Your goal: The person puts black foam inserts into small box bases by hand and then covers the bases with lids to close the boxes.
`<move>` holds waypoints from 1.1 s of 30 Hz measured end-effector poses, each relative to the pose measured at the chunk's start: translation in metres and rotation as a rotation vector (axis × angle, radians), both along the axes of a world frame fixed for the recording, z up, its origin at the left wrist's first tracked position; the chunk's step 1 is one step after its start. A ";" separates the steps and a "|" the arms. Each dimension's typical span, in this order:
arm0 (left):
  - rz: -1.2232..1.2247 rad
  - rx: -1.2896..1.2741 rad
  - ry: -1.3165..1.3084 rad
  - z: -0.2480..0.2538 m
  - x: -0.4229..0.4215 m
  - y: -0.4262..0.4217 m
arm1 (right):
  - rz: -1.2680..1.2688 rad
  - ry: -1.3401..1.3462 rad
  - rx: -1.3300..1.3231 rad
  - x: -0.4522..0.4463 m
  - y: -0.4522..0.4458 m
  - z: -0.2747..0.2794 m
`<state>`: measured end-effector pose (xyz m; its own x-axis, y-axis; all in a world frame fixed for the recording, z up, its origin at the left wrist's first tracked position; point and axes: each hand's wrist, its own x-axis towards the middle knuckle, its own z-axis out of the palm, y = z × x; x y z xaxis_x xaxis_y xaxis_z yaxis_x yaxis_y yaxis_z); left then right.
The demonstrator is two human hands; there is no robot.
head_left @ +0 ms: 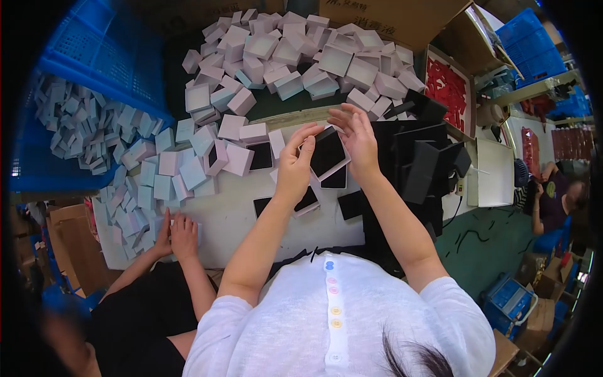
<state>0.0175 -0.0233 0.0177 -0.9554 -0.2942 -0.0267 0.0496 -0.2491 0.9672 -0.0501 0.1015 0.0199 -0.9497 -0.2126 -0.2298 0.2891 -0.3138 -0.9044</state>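
Note:
Between my hands in the head view is a small box with a black inside [326,157], held tilted above the table. My left hand [298,160] grips it along its left side, thumb and fingers on the edge. At its right side is my right hand [359,139], fingers stretched out and palm turned to the box; whether it touches is unclear. Below lie more black-lined boxes [307,202], and another black-lined box [260,156] sits left of my left hand. Black sheet pieces [419,164] are stacked right of my right hand.
Pale boxes [289,47] are heaped at the back. Blue crates [103,47] stand on the left, more pale boxes in one. A co-worker's hands [176,235] rest among boxes at the left. A tray of red pieces [474,100] is at the right.

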 end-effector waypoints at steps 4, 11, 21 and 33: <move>-0.154 -0.074 -0.234 -0.007 0.014 -0.029 | -0.005 0.219 0.340 0.022 0.024 -0.023; -0.140 -0.809 -0.163 -0.041 -0.084 -0.101 | 0.945 0.575 1.601 0.120 0.067 -0.067; 0.450 -1.529 -0.300 -0.113 -0.138 -0.143 | 0.800 0.702 1.718 0.132 0.061 -0.123; -0.260 -1.405 0.007 -0.093 -0.025 -0.164 | 0.833 1.027 1.533 0.119 0.061 -0.106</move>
